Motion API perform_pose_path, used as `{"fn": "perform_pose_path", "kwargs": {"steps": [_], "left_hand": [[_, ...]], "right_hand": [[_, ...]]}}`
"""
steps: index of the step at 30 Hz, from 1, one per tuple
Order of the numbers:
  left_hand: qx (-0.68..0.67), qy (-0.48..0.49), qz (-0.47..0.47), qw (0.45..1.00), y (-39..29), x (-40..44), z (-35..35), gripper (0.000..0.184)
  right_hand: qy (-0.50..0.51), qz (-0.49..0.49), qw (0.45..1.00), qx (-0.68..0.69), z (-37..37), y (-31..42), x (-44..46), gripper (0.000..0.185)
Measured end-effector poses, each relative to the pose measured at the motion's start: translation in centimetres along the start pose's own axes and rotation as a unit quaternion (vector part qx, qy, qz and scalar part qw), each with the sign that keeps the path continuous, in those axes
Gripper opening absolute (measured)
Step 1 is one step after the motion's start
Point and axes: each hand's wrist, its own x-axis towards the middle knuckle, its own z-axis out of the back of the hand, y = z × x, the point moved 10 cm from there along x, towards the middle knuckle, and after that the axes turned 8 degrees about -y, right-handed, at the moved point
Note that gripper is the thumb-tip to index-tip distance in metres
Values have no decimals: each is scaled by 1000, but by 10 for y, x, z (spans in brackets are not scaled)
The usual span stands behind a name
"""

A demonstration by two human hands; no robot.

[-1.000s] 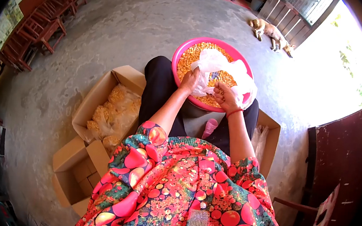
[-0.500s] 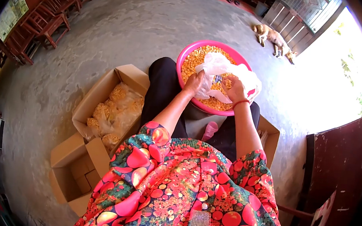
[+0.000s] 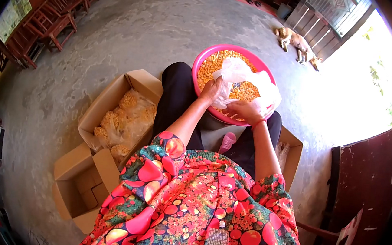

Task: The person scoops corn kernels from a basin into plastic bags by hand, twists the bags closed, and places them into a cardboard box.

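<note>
A pink basin (image 3: 205,54) full of yellow corn kernels (image 3: 220,61) rests at my lap. Over the kernels spreads a thin white plastic bag (image 3: 236,70), its mouth held wide. My left hand (image 3: 211,91) is closed on the bag's left edge. At the near side of the basin, my right hand (image 3: 246,111) has its fingers pointing left and closed on the bag's near edge; the fingertips are partly hidden. Kernels and a small bluish patch show between the bag's sides.
Left of my legs, a cardboard box (image 3: 100,100) holds several clear bags of corn (image 3: 112,124). A second open box (image 3: 72,172) sits nearer. Another box (image 3: 293,154) with plastic stands at right. A dog (image 3: 296,40) lies by the doorway; wooden chairs (image 3: 50,28) line the wall.
My right hand has moved down and left, from the bag's right side to its near edge. My left hand stays on the bag almost in place.
</note>
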Motion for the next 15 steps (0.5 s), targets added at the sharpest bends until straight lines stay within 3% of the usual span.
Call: {"fn": "perform_pose_path", "kwargs": {"steps": [1, 2, 3, 5, 9, 13, 15], "left_hand": [[-1, -8, -4, 1000, 0, 1, 0, 58], [-3, -17, -8, 1000, -1, 2, 1, 57], [-2, -17, -9, 1000, -1, 3, 2, 57], [14, -13, -8, 1000, 1, 2, 3, 57], [1, -3, -6, 1000, 13, 8, -1, 56], [6, -15, -12, 1000, 7, 7, 0, 55], [12, -18, -6, 1000, 4, 4, 2, 55]], "right_hand": [[-16, -33, 991, -127, 1, -7, -3, 26], [-10, 38, 973, -225, 2, -10, 8, 24], [-10, 39, 974, -225, 1, -12, 12, 24], [-67, 115, 919, -370, 3, -3, 18, 25], [-122, 112, 896, -411, 11, -18, 32, 30], [-78, 119, 907, -396, -6, -7, 31, 34], [-111, 144, 879, -442, -8, 0, 35, 39]]}}
